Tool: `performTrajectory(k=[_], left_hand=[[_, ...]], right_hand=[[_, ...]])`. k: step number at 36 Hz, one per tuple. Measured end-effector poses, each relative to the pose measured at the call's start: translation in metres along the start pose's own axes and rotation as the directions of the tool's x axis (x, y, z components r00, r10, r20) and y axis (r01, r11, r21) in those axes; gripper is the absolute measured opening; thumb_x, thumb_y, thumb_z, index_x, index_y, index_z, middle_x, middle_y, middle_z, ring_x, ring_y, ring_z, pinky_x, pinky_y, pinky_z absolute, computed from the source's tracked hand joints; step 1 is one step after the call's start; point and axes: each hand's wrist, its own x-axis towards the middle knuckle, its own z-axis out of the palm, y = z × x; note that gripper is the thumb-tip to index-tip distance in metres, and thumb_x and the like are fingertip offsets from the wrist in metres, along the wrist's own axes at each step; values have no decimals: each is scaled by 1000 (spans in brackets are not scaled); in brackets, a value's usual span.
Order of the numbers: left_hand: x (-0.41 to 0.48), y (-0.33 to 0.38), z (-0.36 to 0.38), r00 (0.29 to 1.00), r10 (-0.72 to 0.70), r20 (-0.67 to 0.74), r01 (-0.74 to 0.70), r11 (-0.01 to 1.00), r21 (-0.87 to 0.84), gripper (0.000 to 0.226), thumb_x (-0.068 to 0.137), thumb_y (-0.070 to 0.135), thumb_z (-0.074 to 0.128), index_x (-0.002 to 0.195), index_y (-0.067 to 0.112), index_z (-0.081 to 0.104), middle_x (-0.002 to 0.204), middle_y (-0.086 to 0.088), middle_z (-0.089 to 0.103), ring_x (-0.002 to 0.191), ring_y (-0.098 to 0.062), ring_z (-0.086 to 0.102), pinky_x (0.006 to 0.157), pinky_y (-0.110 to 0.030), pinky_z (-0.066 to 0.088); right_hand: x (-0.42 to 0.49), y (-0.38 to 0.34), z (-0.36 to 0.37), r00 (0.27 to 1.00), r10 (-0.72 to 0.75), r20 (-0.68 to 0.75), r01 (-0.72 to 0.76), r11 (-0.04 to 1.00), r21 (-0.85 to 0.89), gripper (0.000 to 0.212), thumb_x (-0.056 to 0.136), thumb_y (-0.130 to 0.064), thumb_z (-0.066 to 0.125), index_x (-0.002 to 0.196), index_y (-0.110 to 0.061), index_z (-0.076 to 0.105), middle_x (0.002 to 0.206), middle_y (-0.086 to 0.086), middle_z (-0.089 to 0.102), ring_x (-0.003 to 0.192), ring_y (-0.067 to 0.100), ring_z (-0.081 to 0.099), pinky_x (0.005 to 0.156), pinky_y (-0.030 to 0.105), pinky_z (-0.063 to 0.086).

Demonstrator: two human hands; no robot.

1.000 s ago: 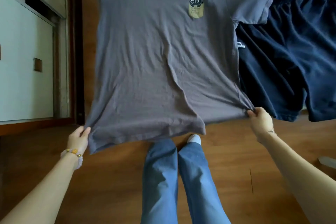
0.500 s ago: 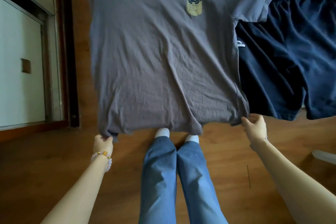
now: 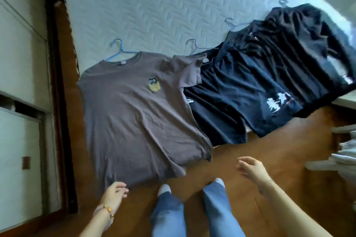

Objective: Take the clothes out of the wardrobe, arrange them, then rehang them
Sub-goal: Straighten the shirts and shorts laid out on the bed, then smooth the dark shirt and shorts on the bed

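Observation:
A grey T-shirt (image 3: 134,113) with a small cat print lies on a blue hanger (image 3: 119,52), draped over the edge of the white mattress (image 3: 154,5). Its hem hangs down toward the floor. My left hand (image 3: 114,195) sits just below the hem's left corner, fingers loosely curled, touching or nearly touching the cloth. My right hand (image 3: 252,167) hovers open to the right of the hem, clear of the shirt. Beside the grey shirt lie a navy T-shirt (image 3: 237,90) and a black top (image 3: 308,44), each on a hanger.
White wardrobe doors (image 3: 21,82) stand at the left behind a dark wooden frame. My legs in blue jeans (image 3: 192,213) stand on the wooden floor (image 3: 279,188). A white rack or stool (image 3: 339,152) is at the right edge.
Both hands held the grey shirt's hem stretched out; now the right hand has let go and pulled back, the left has loosened, and the view has tilted up to show the mattress.

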Motion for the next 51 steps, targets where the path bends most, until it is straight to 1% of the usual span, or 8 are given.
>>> performTrajectory(k=[5,11,15,21,27,34,46,51], left_hand=[[-74,89,68,978,199,60,-201,979,20,18,89,-7,44,87,5,57,76,-12,63,63,-19,57,41,-4,40],[-138,160,191,918,320,233,-337,941,37,26,90,-5,42,77,13,55,72,-11,62,61,-19,55,43,-13,44],[-172,185,268,854,345,389,-417,902,115,22,92,-2,40,82,12,54,74,-6,62,62,-13,56,43,-6,41],[-202,192,341,827,258,500,-412,883,225,21,88,0,44,80,14,56,72,-5,64,61,-14,57,49,-18,40],[-191,197,373,883,170,437,-319,900,296,21,84,-3,49,77,13,61,70,-8,68,68,-20,62,64,-26,51],[-161,236,406,934,79,349,-189,937,294,22,86,-6,42,77,5,59,68,-13,63,56,-20,54,47,-23,38],[-146,349,478,988,20,156,-65,955,288,28,82,-7,49,62,8,60,43,6,58,47,-10,52,35,-9,37],[-154,421,521,982,43,182,-90,961,262,22,86,6,47,72,13,63,64,-2,65,53,-13,53,42,-15,36]], right_hand=[[-23,43,-54,995,102,-19,-99,985,144,14,95,-5,53,86,-6,65,63,8,62,38,3,56,43,16,43],[-54,120,-114,977,209,52,-214,963,161,23,91,2,56,69,-4,60,46,7,58,32,10,49,36,14,36],[-62,171,-165,964,263,37,-265,961,80,29,84,3,63,58,-8,67,44,2,63,43,11,57,51,20,46],[-53,206,-233,944,328,-42,-318,935,158,22,85,3,58,69,-2,71,49,7,68,54,23,62,61,29,49],[-30,195,-268,941,331,-64,-298,905,302,25,89,8,53,69,3,68,54,16,64,51,25,57,52,25,44],[30,151,-303,963,269,-2,-253,909,331,29,91,12,50,68,4,66,53,18,61,39,19,57,36,17,45],[182,31,-435,981,194,4,-192,968,164,22,90,7,55,72,2,67,52,13,64,44,18,55,41,20,42],[235,-13,-488,985,167,-39,-160,977,142,23,90,10,49,73,2,63,46,10,62,34,14,50,35,14,37]])
